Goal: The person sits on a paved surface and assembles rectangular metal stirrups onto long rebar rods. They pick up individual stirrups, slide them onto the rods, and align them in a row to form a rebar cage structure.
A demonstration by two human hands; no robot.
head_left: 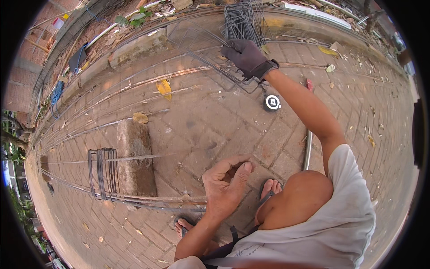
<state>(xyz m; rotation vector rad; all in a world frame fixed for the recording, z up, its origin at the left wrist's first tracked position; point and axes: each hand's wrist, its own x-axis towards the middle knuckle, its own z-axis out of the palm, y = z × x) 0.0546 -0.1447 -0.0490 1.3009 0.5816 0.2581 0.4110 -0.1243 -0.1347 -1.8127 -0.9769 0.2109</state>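
Observation:
My right hand [248,58], in a dark glove, is closed on thin rectangular steel stirrups [197,42], which stick out to its left and below it. Just beyond it lies a heap of similar bent-wire stirrups [244,22] against the kerb. My left hand [226,186] is bare and hovers in front of my knees, thumb and forefinger nearly pinched together; whatever is between them is hidden. Left of that hand, long steel bars [161,197] pass over a concrete block [134,166]. Several stirrups [104,175] are grouped on the bars beside the block.
A round tape measure [272,103] rests on the brick paving below my right wrist. Near my right knee lies a metal pipe [308,148] with a red end. More rusty bars [148,80] run along the kerb [139,47]. Dry leaves [164,88] are scattered about.

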